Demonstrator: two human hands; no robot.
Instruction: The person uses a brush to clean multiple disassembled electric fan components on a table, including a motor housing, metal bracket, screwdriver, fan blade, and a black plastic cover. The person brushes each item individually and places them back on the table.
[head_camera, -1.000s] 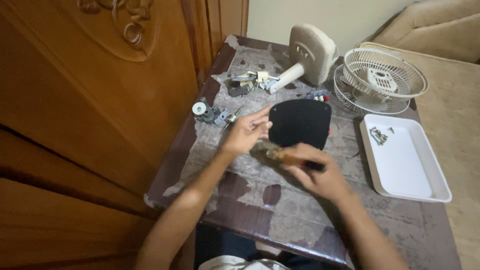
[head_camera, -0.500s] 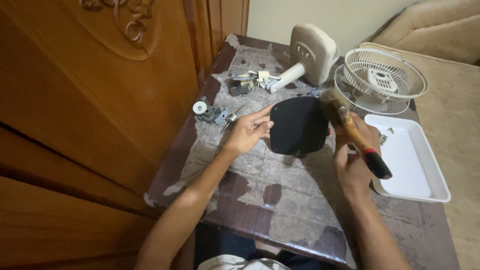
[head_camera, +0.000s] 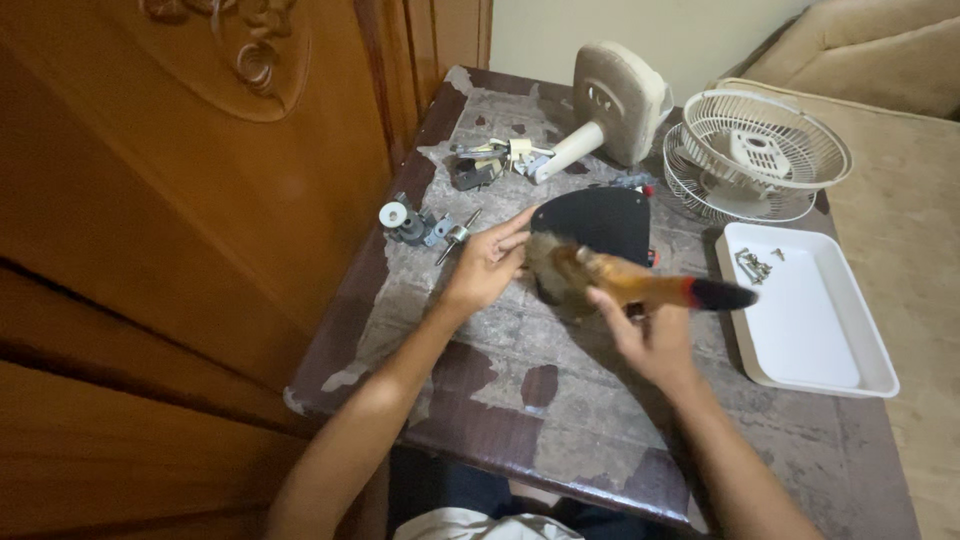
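- The brush (head_camera: 630, 282) hides the near edge of the black plate (head_camera: 598, 222), mid-table; its bristles blur.
- Left hand (head_camera: 487, 265), fingers extended, steadies the plate's left edge.
- Right hand (head_camera: 650, 338) grips the brush handle; fingers partly hidden.
- The white tray (head_camera: 812, 318) sits just right; bare table (head_camera: 560, 420) lies toward the person.

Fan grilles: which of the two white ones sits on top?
The domed grille with the solid centre hub sits on top; the flatter grille shows only at its lower edge.
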